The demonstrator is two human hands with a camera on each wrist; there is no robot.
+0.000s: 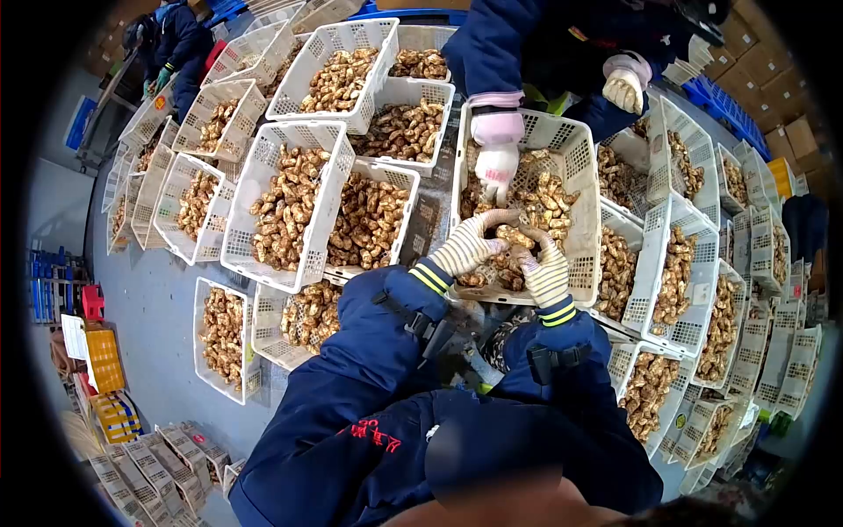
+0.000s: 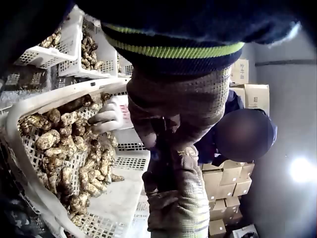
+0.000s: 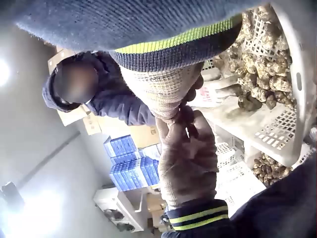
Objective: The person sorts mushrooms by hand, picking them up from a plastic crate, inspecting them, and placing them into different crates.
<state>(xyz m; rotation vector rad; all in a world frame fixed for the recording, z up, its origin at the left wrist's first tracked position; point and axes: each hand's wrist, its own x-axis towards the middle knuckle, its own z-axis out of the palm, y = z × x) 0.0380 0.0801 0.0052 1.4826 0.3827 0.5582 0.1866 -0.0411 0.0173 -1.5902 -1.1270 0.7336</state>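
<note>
A knobbly brown root (image 1: pixel 515 235) is held between two gloved hands over a white crate (image 1: pixel 587 211) of similar roots. My left hand (image 1: pixel 467 246) (image 2: pixel 178 101) (image 3: pixel 189 161) curls its fingers round one side. My right hand (image 1: pixel 546 274) (image 2: pixel 178 198) (image 3: pixel 161 91) grips the other side, its fingertips close to the left ones. In both wrist views the gloves largely hide the held root, a dark part of which (image 3: pixel 185 115) shows between the fingers. Beneath, brown roots (image 1: pixel 546 200) (image 2: pixel 69 144) (image 3: pixel 262 74) lie loose in the crate.
Across the crate, another person's gloved hand (image 1: pixel 497 167) (image 2: pixel 108 116) reaches among the roots; their other hand (image 1: pixel 625 83) is raised to the right. Crates of roots stand left (image 1: pixel 290 206) and right (image 1: pixel 672 272). Cardboard boxes (image 1: pixel 773 83) are stacked behind.
</note>
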